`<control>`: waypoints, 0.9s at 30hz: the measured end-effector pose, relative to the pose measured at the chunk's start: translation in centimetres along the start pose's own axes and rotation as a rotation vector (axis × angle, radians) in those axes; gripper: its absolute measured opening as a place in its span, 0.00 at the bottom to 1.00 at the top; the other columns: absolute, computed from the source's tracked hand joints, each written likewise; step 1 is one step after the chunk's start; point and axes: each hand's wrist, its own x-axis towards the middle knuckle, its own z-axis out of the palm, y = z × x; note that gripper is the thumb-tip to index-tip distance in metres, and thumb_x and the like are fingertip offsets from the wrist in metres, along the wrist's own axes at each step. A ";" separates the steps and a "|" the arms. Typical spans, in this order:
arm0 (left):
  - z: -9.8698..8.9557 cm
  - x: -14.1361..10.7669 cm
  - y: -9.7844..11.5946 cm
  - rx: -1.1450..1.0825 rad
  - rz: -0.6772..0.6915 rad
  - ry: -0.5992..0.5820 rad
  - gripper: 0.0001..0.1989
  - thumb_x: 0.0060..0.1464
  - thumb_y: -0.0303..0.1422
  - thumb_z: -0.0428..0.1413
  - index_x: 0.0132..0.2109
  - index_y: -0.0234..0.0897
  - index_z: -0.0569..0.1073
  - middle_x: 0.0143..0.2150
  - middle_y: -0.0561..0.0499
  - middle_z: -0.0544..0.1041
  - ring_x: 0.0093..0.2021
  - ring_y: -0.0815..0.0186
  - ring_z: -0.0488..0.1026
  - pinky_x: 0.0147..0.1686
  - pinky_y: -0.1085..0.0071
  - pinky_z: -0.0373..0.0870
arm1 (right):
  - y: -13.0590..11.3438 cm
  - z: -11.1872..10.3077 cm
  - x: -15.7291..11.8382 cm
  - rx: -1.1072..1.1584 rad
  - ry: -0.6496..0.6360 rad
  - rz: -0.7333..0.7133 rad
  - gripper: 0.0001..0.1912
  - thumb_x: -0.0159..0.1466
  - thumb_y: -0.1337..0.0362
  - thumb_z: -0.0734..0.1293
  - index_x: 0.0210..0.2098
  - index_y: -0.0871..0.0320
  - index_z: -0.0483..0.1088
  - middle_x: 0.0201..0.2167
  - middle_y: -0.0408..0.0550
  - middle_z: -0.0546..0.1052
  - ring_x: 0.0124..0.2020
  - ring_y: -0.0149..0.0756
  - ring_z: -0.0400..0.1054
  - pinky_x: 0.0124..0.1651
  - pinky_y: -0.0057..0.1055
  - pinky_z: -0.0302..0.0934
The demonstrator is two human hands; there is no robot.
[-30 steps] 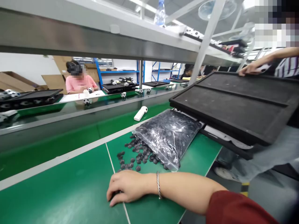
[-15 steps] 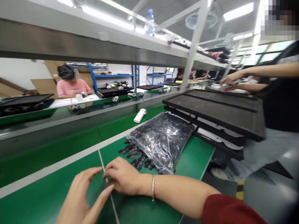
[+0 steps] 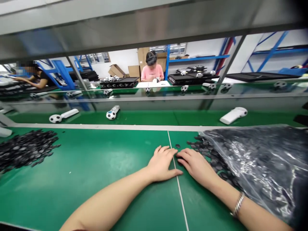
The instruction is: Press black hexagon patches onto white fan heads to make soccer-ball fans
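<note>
My left hand (image 3: 163, 164) rests palm down on the green worktop (image 3: 106, 157), fingers extended and thumb spread, over a thin white line. Close beside it, my right hand (image 3: 196, 165) lies with fingers slightly bent and apart; nothing shows in its grasp. A single small black disc (image 3: 177, 146) lies just beyond the right fingertips. Right of that hand, several more black discs (image 3: 218, 165) spill from the open end of a clear plastic bag (image 3: 260, 160) full of them. My right forearm partly covers the bag's near edge.
A pile of black discs (image 3: 26, 147) lies at the left. Behind a pale rail (image 3: 134, 127), white-handled items with football-patterned heads (image 3: 112, 114) lie on a green belt (image 3: 149, 118). A co-worker in pink (image 3: 151, 72) sits opposite. A metal beam (image 3: 134, 29) crosses overhead.
The view has swung right to left, bringing the left disc pile into sight. My left hand has gone from raised and curved to flat on the worktop beside my right.
</note>
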 end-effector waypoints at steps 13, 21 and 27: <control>0.0 0.3 -0.1 0.042 0.002 0.021 0.10 0.54 0.31 0.53 0.45 0.41 0.69 0.43 0.54 0.74 0.47 0.66 0.66 0.49 0.67 0.62 | 0.5 0.7 -0.4 0.072 0.015 -0.148 0.11 0.66 0.63 0.56 0.38 0.57 0.69 0.35 0.49 0.69 0.37 0.38 0.63 0.41 0.36 0.59; 0.1 0.2 0.2 0.055 0.015 0.003 0.18 0.53 0.36 0.56 0.50 0.38 0.65 0.50 0.50 0.70 0.53 0.62 0.62 0.55 0.62 0.58 | -0.7 -0.6 -0.2 -0.009 0.031 -0.098 0.11 0.65 0.68 0.56 0.39 0.58 0.69 0.34 0.48 0.70 0.36 0.36 0.64 0.39 0.32 0.59; 0.7 0.2 0.2 0.189 0.007 -0.062 0.27 0.57 0.46 0.47 0.59 0.36 0.57 0.62 0.43 0.55 0.63 0.55 0.46 0.60 0.48 0.43 | -0.9 -1.1 0.0 0.118 0.102 -0.067 0.10 0.64 0.70 0.57 0.42 0.59 0.68 0.36 0.49 0.70 0.40 0.36 0.64 0.44 0.33 0.60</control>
